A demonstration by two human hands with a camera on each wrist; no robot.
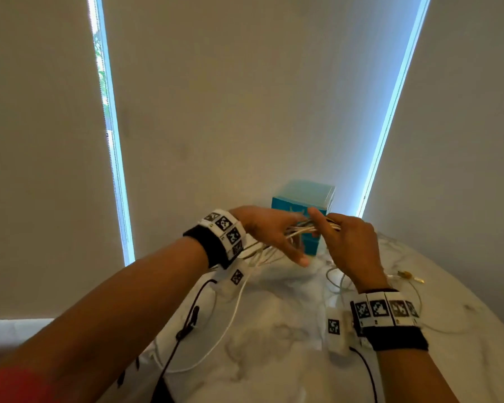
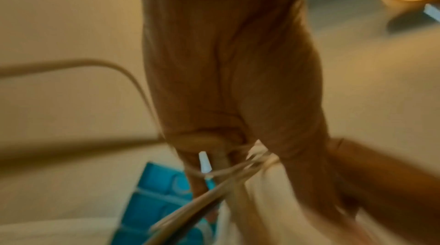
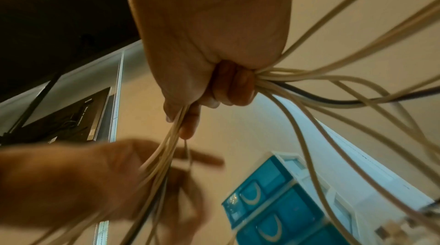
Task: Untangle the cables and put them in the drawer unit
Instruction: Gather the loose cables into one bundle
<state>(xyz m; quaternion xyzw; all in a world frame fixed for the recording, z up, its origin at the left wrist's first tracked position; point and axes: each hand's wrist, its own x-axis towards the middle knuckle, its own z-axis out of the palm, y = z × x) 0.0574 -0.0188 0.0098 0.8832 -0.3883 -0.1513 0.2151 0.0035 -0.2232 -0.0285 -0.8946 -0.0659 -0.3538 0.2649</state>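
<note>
Both hands are raised over the marble table [image 1: 274, 359], in front of the blue drawer unit [image 1: 303, 196]. My right hand [image 1: 341, 237] grips a bundle of white cables [image 1: 303, 228] in a fist. In the right wrist view that fist [image 3: 214, 83] holds several white strands and one black cable [image 3: 321, 98]. My left hand [image 1: 274, 234] has its fingers stretched down among the strands; it appears blurred [image 3: 95, 183] here too. A white connector tip [image 2: 204, 162] shows between its fingers [image 2: 226, 79]. The drawer unit [image 3: 273, 202] has its drawers closed.
Loose cable ends with a gold connector [image 1: 405, 275] lie on the table right of my right wrist. A long white cable [image 1: 236, 315] trails across the table toward me. Pale blinds stand close behind the drawer unit. A dark screen [image 3: 71, 117] shows off to one side.
</note>
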